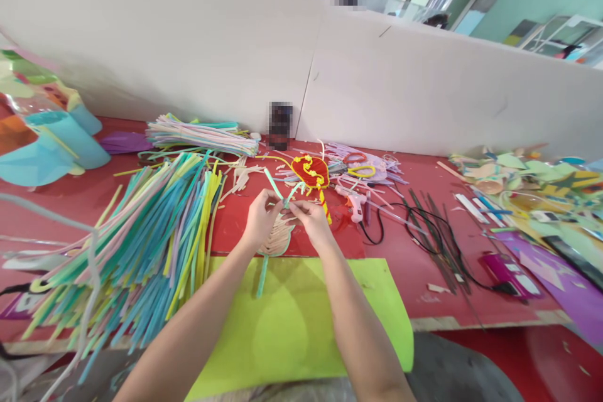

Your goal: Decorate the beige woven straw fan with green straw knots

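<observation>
Centrally, a yellow-green sheet (282,326) is laid nearest; beyond, a ribbed leaf shape (281,237) is seen between the left hand (262,218) and the right hand (311,222), by which pale-green fuzzy strips (273,184) are pinched; farther, a yellow-trimmed red piece (316,169) is set before a white partition (377,88).

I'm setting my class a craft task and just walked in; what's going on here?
A person's left hand and right hand pinch pale green pipe cleaner, lengths of it sticking up. A leaf-shaped piece shows just below them, its stem reaching over a yellow-green sheet. A pink glue gun lies to the right, unheld.
</observation>
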Motion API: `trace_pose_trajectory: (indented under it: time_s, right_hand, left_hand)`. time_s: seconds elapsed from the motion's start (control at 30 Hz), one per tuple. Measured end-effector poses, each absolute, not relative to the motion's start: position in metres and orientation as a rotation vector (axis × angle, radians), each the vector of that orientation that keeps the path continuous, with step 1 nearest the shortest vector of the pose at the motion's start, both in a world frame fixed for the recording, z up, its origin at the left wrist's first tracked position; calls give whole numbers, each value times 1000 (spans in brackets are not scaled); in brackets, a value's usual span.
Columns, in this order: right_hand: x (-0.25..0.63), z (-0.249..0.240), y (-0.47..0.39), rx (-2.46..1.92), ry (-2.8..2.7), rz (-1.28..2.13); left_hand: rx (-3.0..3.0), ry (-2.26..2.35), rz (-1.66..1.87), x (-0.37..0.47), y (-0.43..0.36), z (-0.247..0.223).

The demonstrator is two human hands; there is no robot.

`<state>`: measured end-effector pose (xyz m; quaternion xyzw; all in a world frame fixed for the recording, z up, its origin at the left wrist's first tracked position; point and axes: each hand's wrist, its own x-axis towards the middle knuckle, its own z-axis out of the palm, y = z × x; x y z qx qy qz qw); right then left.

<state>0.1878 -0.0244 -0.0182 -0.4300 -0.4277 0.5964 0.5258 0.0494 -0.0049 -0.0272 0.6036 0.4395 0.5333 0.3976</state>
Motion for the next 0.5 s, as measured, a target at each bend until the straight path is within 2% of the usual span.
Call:
trace_pose_trajectory:
  time_s: [0.23,0.5]
  right_hand:
    - [184,-15,-27,-1017,-1001,1446]
    - [184,-17,-26,-1008,-1021,1437]
  left_hand:
    - [1577,1266,1426,51,-9,-25]
    - [1566,1224,1428,50,-8,-26]
